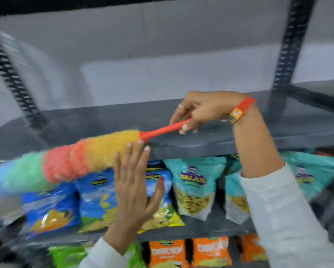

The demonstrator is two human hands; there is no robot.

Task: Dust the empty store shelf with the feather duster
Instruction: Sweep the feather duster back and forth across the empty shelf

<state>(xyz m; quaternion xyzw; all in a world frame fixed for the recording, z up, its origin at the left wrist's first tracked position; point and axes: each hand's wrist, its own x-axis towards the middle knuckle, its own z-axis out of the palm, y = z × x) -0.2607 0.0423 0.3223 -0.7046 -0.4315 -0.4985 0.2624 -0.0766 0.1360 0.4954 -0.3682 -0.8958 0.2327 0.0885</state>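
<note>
Head view: the right hand (203, 111) pinches the orange handle of the feather duster (75, 157) between thumb and curled fingers, above the front edge of the empty grey shelf (239, 130). The duster's fluffy rainbow head slopes down to the left, past the shelf's front lip and in front of the blue snack bags (52, 207) on the tier below; it looks blurred. The left hand (135, 188) is flat and open, fingers spread, holding nothing, its fingertips just at the base of the fluff.

Risk, as a judgement: most of the head hangs off the shelf, so a stroke could miss the board and instead brush the blue or teal pouches (193, 192) and tip them. The pinch on the handle also looks light and could slip.

Writing: the orange packs (210, 252) at the bottom seem to read "CRAX", but blur makes this uncertain; the teal pouch logo is unreadable
</note>
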